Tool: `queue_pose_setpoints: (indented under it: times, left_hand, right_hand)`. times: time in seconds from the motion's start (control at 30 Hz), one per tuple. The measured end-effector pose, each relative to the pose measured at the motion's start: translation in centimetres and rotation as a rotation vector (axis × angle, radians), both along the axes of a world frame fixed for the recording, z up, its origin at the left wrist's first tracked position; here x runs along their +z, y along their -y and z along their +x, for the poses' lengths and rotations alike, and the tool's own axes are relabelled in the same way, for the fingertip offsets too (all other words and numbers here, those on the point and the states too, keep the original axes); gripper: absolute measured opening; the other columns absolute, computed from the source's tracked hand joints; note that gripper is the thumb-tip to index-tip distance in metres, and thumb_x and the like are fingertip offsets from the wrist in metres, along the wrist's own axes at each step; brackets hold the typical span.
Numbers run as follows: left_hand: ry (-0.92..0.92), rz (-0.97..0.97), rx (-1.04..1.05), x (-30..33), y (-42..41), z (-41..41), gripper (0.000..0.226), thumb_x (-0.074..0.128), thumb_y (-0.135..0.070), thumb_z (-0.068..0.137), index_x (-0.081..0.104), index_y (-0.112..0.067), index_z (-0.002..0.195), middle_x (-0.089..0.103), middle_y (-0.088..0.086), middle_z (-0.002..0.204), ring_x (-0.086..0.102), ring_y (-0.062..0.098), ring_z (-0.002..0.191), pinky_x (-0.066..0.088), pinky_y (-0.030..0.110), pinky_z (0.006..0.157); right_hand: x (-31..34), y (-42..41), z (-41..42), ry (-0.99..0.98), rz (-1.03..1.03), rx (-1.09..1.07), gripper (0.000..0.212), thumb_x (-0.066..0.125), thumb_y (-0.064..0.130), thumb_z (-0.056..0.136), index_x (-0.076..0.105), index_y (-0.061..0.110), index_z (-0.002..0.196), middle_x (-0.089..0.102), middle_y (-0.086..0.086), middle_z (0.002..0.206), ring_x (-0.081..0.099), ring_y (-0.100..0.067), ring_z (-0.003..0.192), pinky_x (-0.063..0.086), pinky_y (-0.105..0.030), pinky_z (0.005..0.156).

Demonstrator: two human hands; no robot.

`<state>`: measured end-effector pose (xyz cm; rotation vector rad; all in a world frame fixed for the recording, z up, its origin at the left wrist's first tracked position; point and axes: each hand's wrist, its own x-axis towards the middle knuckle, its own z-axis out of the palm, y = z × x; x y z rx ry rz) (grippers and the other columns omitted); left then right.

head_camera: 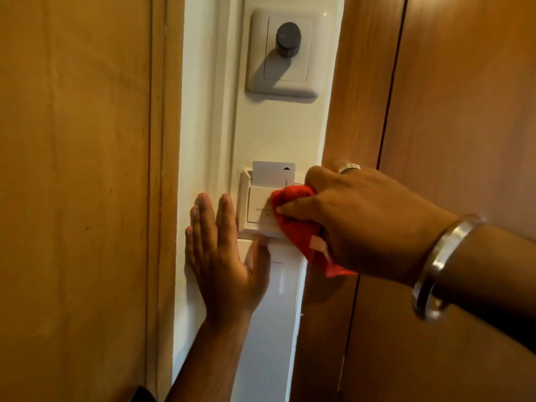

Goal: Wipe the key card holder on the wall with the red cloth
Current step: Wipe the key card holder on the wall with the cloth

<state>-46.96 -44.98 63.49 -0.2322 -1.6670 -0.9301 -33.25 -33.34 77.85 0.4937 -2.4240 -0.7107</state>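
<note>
The white key card holder (255, 208) is mounted on a narrow white wall strip, with a white key card (272, 173) standing in its top slot. My right hand (362, 224) is shut on the bunched red cloth (295, 221) and presses it against the holder's right front face, hiding that side. A loose corner of the cloth hangs down below the hand. My left hand (220, 256) lies flat and open on the wall just left of the holder, its thumb under the holder's lower edge.
Above the holder a white wall plate carries a dark grey round knob (288, 39). A white switch plate (280, 278) sits right below the holder. Wooden panels (75, 184) flank the white wall strip (203, 111) on both sides.
</note>
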Motion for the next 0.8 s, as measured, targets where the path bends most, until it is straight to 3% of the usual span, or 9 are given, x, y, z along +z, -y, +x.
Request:
queue_pose_setpoints:
  times: [0.07, 0.23, 0.37, 0.43, 0.53, 0.6, 0.67, 0.73, 0.8]
  left_hand:
    - [0.007, 0.002, -0.040, 0.0, 0.1, 0.1, 0.084, 0.024, -0.072, 0.086, 0.029, -0.020, 0.152, 0.020, 0.009, 0.163, 0.013, 0.024, 0.152, 0.004, 0.036, 0.123]
    - [0.022, -0.027, -0.040, -0.2, 0.3, 0.1, 0.075, 0.045, -0.053, 0.089, 0.026, -0.019, 0.153, 0.017, 0.009, 0.164, 0.011, 0.025, 0.152, 0.010, 0.045, 0.123]
    - [0.074, 0.045, -0.124, 0.7, -0.2, 2.2, 0.073, 0.050, -0.047, 0.089, 0.027, -0.018, 0.152, 0.017, 0.007, 0.164, 0.011, 0.025, 0.152, 0.007, 0.052, 0.124]
    - [-0.043, 0.096, -0.181, 1.5, -1.1, 4.6, 0.068, 0.051, -0.040, 0.090, 0.033, -0.012, 0.149, 0.030, 0.009, 0.160, 0.023, 0.025, 0.150, 0.017, 0.054, 0.122]
    - [-0.132, 0.088, -0.505, 3.2, -4.1, 9.2, 0.056, 0.048, -0.042, 0.093, 0.046, -0.014, 0.141, 0.054, 0.001, 0.143, 0.050, 0.008, 0.132, 0.048, 0.032, 0.104]
    - [0.156, 0.073, -0.855, 4.3, -6.4, 12.2, 0.058, 0.050, -0.059, 0.089, 0.053, -0.024, 0.135, 0.062, -0.015, 0.125, 0.057, -0.015, 0.108, 0.050, 0.009, 0.083]
    - [0.462, 0.069, -1.191, 4.7, -8.6, 13.9, 0.054, 0.057, -0.062, 0.082, 0.066, -0.022, 0.117, 0.073, -0.006, 0.106, 0.068, -0.004, 0.092, 0.056, 0.016, 0.074]
    - [0.576, 0.026, -1.368, 4.5, -10.6, 15.0, 0.039, 0.060, -0.054, 0.081, 0.073, -0.017, 0.085, 0.075, 0.005, 0.079, 0.072, 0.016, 0.072, 0.060, 0.035, 0.066]
    - [0.606, 0.034, -1.520, 4.0, -12.7, 16.0, 0.028, 0.066, -0.043, 0.080, 0.071, -0.017, 0.072, 0.071, 0.000, 0.064, 0.067, 0.011, 0.059, 0.053, 0.026, 0.055]
  right_hand:
    - [-0.4, 1.0, -0.1, -0.038, 0.033, 0.040, 0.062, 0.068, 0.046, 0.071, 0.046, 0.029, 0.126, 0.052, -0.003, 0.104, 0.039, -0.018, 0.081, 0.037, -0.030, 0.066]
    - [-1.9, -1.1, 0.4, 0.063, 0.049, 0.019, 0.068, 0.068, 0.051, 0.069, 0.041, 0.033, 0.129, 0.051, 0.001, 0.100, 0.047, -0.020, 0.087, 0.042, -0.030, 0.069]
    - [-1.7, -5.7, 2.3, -0.009, -0.188, 0.006, 0.073, 0.059, 0.047, 0.075, 0.023, 0.039, 0.138, 0.046, 0.002, 0.114, 0.045, -0.019, 0.094, 0.047, -0.030, 0.074]
    - [-2.2, -7.6, 3.8, 0.061, -0.346, 0.045, 0.078, 0.053, 0.056, 0.073, 0.014, 0.046, 0.139, 0.040, 0.006, 0.119, 0.042, -0.016, 0.101, 0.043, -0.027, 0.079]
    - [-3.1, -10.0, 7.0, 0.167, -0.488, 0.045, 0.091, 0.054, 0.066, 0.066, 0.003, 0.049, 0.139, 0.031, 0.011, 0.124, 0.037, -0.007, 0.105, 0.039, -0.018, 0.082]
    - [-3.4, -11.5, 9.3, 0.215, -0.575, 0.055, 0.096, 0.056, 0.072, 0.062, 0.004, 0.048, 0.140, 0.030, 0.014, 0.130, 0.036, -0.002, 0.110, 0.039, -0.015, 0.084]
    - [-3.3, -12.9, 11.3, 0.231, -0.734, 0.098, 0.086, 0.053, 0.073, 0.066, 0.018, 0.045, 0.140, 0.037, 0.016, 0.130, 0.041, 0.000, 0.114, 0.040, -0.014, 0.086]
    - [-3.6, -14.7, 13.0, 0.184, -0.908, 0.183, 0.056, 0.052, 0.059, 0.079, 0.044, 0.036, 0.130, 0.053, 0.018, 0.120, 0.051, 0.000, 0.108, 0.042, -0.015, 0.084]
    - [-4.2, -16.9, 14.4, 0.090, -1.067, 0.223, 0.024, 0.057, 0.036, 0.085, 0.057, 0.031, 0.109, 0.065, 0.011, 0.095, 0.061, -0.004, 0.083, 0.048, -0.022, 0.067]
